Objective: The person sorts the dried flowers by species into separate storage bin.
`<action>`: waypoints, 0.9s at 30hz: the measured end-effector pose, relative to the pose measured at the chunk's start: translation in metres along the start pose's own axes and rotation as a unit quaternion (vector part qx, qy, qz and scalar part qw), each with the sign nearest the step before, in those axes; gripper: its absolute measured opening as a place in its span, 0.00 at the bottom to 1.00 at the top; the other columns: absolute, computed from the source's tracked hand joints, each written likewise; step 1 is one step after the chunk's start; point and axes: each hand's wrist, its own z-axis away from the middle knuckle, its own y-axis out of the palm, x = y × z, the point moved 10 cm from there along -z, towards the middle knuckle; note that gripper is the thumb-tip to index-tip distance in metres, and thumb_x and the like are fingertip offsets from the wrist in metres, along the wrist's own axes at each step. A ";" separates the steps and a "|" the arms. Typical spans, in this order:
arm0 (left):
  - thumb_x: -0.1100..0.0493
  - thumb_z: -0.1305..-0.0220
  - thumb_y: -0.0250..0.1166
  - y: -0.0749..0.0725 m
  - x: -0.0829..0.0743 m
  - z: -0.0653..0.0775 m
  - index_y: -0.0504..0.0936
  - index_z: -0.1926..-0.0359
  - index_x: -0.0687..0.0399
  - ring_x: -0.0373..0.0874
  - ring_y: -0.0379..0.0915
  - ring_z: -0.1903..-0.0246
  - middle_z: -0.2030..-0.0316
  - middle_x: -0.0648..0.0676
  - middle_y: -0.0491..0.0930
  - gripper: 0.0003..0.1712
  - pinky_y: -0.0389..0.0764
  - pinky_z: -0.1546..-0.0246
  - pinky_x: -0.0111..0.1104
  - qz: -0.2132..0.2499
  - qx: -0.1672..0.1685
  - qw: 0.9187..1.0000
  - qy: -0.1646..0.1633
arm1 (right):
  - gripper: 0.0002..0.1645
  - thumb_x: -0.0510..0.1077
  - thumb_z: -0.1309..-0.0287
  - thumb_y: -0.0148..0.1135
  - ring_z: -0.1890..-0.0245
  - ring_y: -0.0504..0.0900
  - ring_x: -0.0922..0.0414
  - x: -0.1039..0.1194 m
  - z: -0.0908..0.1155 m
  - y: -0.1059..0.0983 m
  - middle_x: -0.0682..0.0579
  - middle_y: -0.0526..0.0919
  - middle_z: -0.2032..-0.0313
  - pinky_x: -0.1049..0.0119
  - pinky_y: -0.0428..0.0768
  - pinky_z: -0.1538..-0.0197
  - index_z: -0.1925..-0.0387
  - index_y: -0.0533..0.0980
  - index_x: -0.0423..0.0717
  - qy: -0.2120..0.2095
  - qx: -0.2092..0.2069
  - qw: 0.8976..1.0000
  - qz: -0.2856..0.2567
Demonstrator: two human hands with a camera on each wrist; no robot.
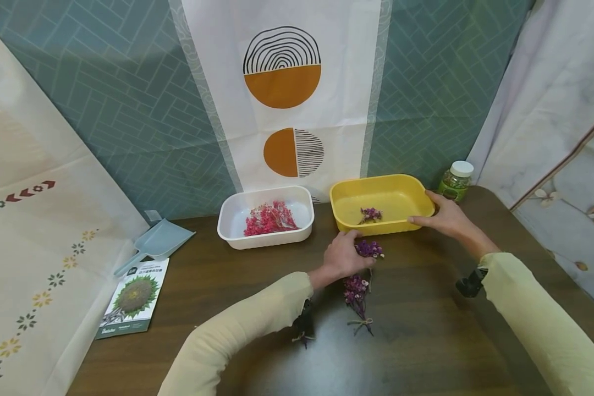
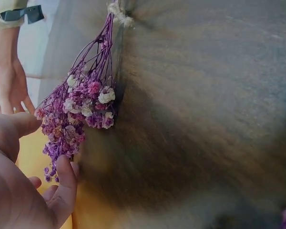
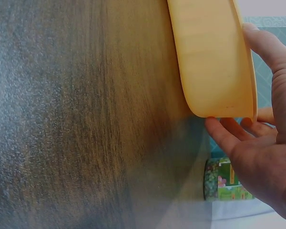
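My left hand (image 1: 345,256) holds a bunch of purple dried flowers (image 1: 368,249) by its blossoms, just in front of the yellow tray. In the left wrist view the thumb and fingers lie on either side of the blossoms (image 2: 78,107), and the stems end in a twine tie (image 2: 119,14). With my right hand (image 1: 445,214) I grip the right end of the yellow tray (image 1: 344,206), thumb at the rim and fingers against its end wall (image 3: 214,102). Small purple flowers (image 1: 371,214) lie inside this tray. A second tied purple bunch (image 1: 356,291) lies on the table below my left hand.
A white tray (image 1: 225,225) with pinkish-red dried flowers (image 1: 269,219) stands left of the yellow one. Behind my right hand is a white-lidded jar (image 1: 455,181). A blue dustpan (image 1: 160,240) and a flower-print packet (image 1: 135,300) lie at the left. Another twine tie (image 1: 303,337) shows beneath my left sleeve.
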 end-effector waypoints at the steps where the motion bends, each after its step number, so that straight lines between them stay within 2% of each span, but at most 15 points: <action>1: 0.42 0.49 0.78 0.001 0.000 -0.001 0.76 0.36 0.48 0.47 0.74 0.48 0.44 0.52 0.75 0.40 0.78 0.49 0.39 0.001 0.004 1.000 -0.004 | 0.69 0.65 0.43 0.69 0.30 0.51 0.28 0.000 0.000 0.000 0.26 0.46 0.27 0.32 0.55 0.34 0.23 0.38 0.32 0.000 0.000 1.000 0.001; 6: 0.41 0.50 0.79 0.005 0.000 -0.005 0.76 0.36 0.46 0.47 0.74 0.48 0.42 0.52 0.74 0.42 0.77 0.48 0.39 0.000 0.014 1.000 -0.010 | 0.69 0.65 0.43 0.69 0.30 0.52 0.29 0.001 0.000 0.000 0.26 0.47 0.27 0.32 0.55 0.34 0.23 0.38 0.32 0.000 -0.004 1.000 0.002; 15: 0.42 0.51 0.80 0.015 -0.001 -0.009 0.76 0.37 0.45 0.46 0.73 0.46 0.41 0.52 0.73 0.41 0.76 0.46 0.37 0.002 0.040 0.999 0.017 | 0.69 0.65 0.43 0.69 0.30 0.52 0.29 0.001 0.001 0.001 0.26 0.48 0.27 0.32 0.55 0.33 0.23 0.39 0.32 0.002 -0.008 1.000 0.003; 22: 0.49 0.51 0.81 0.016 -0.004 -0.011 0.80 0.42 0.49 0.45 0.72 0.51 0.49 0.53 0.75 0.35 0.75 0.49 0.33 0.026 0.041 0.998 0.041 | 0.69 0.65 0.43 0.68 0.30 0.51 0.28 0.002 0.002 0.001 0.25 0.47 0.27 0.32 0.55 0.34 0.24 0.38 0.32 0.001 -0.004 1.000 0.004; 27: 0.54 0.51 0.80 0.017 -0.006 -0.011 0.82 0.44 0.50 0.45 0.72 0.53 0.52 0.53 0.76 0.31 0.74 0.51 0.30 0.027 0.041 0.997 0.052 | 0.71 0.68 0.45 0.68 0.30 0.51 0.28 0.002 0.003 0.001 0.25 0.47 0.27 0.32 0.55 0.34 0.23 0.38 0.32 0.004 -0.003 1.000 0.004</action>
